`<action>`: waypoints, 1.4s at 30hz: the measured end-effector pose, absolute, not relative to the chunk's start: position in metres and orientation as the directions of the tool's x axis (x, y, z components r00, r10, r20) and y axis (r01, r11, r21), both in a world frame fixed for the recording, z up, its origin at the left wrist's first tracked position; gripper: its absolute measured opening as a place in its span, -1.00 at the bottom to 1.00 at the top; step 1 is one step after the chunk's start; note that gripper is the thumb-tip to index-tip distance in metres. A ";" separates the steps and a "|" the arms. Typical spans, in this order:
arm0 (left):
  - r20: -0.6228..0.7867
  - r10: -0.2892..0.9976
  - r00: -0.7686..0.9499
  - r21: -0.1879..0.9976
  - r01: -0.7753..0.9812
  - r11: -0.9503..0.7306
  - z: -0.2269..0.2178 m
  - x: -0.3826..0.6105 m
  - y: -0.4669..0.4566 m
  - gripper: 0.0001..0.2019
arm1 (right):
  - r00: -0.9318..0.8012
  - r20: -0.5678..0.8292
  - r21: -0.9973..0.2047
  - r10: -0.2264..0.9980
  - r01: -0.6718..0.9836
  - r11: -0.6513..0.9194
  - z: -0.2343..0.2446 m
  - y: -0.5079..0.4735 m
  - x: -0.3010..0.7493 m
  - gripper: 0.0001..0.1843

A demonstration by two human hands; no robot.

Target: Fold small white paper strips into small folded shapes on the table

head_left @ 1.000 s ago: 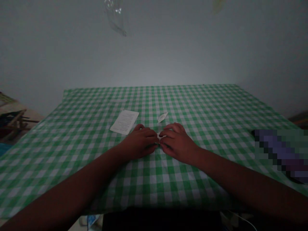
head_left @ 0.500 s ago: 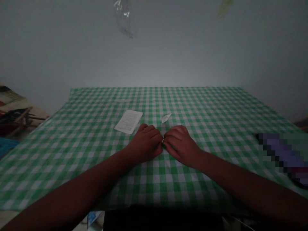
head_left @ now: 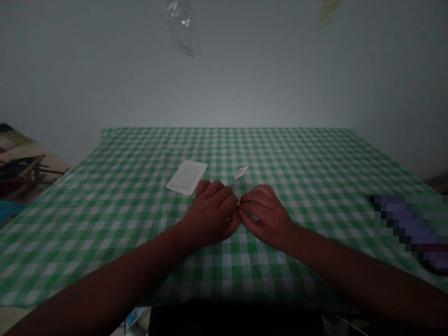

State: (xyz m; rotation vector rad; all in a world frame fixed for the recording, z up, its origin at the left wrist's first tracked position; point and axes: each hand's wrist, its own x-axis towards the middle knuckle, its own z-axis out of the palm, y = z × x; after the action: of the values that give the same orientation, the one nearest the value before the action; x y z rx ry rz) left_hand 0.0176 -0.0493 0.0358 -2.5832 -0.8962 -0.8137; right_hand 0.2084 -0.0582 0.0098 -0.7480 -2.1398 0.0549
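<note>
My left hand point(head_left: 213, 212) and my right hand point(head_left: 265, 215) meet above the near middle of the table, fingertips touching. Both are closed in a pinch, thumbs against the fingers. Whatever lies between the fingertips is too small and dark to name. Just beyond my left hand lies a white sheet with printed text point(head_left: 187, 177), flat on the cloth. A small pale scrap, pointed at both ends point(head_left: 241, 172), rests beyond the gap between my hands.
A green and white checked cloth point(head_left: 297, 158) covers the table, which reaches the wall. At the right edge lies a dark, pixelated flat object point(head_left: 409, 224). A clear plastic bag point(head_left: 181, 28) hangs on the wall. Wooden pieces point(head_left: 33, 170) stand off the table's left side.
My left hand has turned slightly and its knuckles are raised a little. The fingertips of both hands have shifted slightly to the right. The sheet and scrap stay put.
</note>
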 end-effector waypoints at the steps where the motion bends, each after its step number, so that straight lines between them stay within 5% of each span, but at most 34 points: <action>1: 0.598 0.480 0.642 -0.088 0.648 -0.757 0.036 0.018 -0.050 -0.94 | -0.457 0.715 -0.295 0.529 0.489 0.821 0.010 -0.059 0.208 -0.90; 20: 0.552 0.617 0.561 -0.113 0.783 -0.611 0.047 -0.007 -0.031 -0.93 | -0.330 0.820 -0.288 0.468 0.468 0.836 0.016 -0.049 0.222 -0.87; 27: 0.612 0.500 0.613 -0.036 0.653 -0.757 0.046 0.008 -0.047 -0.99 | -0.372 0.802 -0.264 0.468 0.482 0.835 0.014 -0.051 0.217 -0.90; 42: 0.576 0.497 0.649 -0.125 0.670 -0.731 0.043 0.016 -0.052 -0.92 | -0.434 0.793 -0.234 0.426 0.429 0.872 0.020 -0.060 0.213 -0.89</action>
State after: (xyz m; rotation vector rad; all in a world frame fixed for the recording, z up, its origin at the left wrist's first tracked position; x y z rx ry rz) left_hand 0.0164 -0.0520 0.0431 -2.5430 -0.9310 -0.7457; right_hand 0.2131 -0.0603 0.0199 -0.6193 -2.0772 -0.0039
